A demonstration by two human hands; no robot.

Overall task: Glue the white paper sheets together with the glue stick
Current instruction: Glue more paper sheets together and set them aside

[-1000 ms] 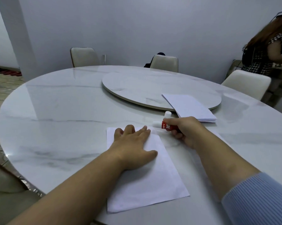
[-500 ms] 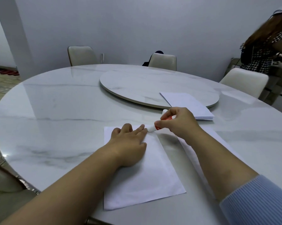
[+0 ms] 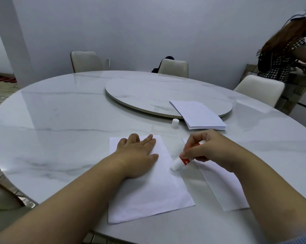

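Pinning the near sheet (image 3: 145,187) to the marble table (image 3: 60,120), the left hand (image 3: 136,155) lies flat on the sheet's far left part, fingers straight and spread, palm down. That hold looks adequate only close to the hand; the sheet's near right corner lies free, so a hard sideways drag could swing or buckle it.

Just right of that hand, the glue stick (image 3: 182,162) is tilted, its white tip meeting the sheet's right edge about halfway along. Working so close to the edge, the tip could slip off and smear glue on the tabletop, which would then catch whichever sheet is laid over it. Whether the tip is pressing or only grazing the paper I cannot tell.

The right hand (image 3: 206,152) grips the stick's red barrel, fingers and thumb curled round it. Its forearm lies over a second sheet (image 3: 224,192) to the right, well apart from the first at the near end; a sleeve or wrist dragging across could shift that sheet or pick up wet glue.

Farther off, the white cap (image 3: 175,123) stands upright beside a stack of paper (image 3: 199,115) that overhangs the turntable's (image 3: 148,92) rim. Left uncapped too long, the stick may dry; a stray elbow could knock the cap rolling.
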